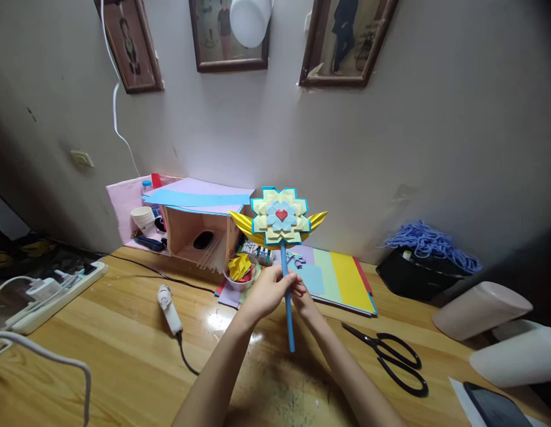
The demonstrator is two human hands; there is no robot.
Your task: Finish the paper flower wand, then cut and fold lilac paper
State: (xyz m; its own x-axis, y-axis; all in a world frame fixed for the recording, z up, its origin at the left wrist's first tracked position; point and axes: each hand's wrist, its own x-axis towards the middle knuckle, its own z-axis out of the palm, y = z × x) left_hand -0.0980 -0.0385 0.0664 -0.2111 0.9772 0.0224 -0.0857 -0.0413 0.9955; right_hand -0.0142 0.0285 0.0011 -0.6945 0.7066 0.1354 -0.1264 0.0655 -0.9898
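A paper flower (pixel 274 228) stands upright in the middle of the head view, with pale yellow petals edged in blue, a light blue inner ring and a red heart at its centre. Yellow folded leaves (pixel 242 222) spread out behind the bloom on both sides. Its blue paper stem (pixel 289 323) slants down between my wrists. My left hand (pixel 267 292) is closed on the stem below the bloom. Closed around the same stretch, my right hand (pixel 301 290) has its curled fingers against the stem; part of its grip is hidden.
Behind my hands lie coloured paper sheets (pixel 346 279) and a bowl (pixel 242 283) of crumpled paper. Black scissors (pixel 391 356) rest to the right, a white glue gun (pixel 169 311) to the left. A cardboard organiser (pixel 197 228) and a power strip (pixel 57 302) stand farther left; paper rolls (pixel 482 305) are at right.
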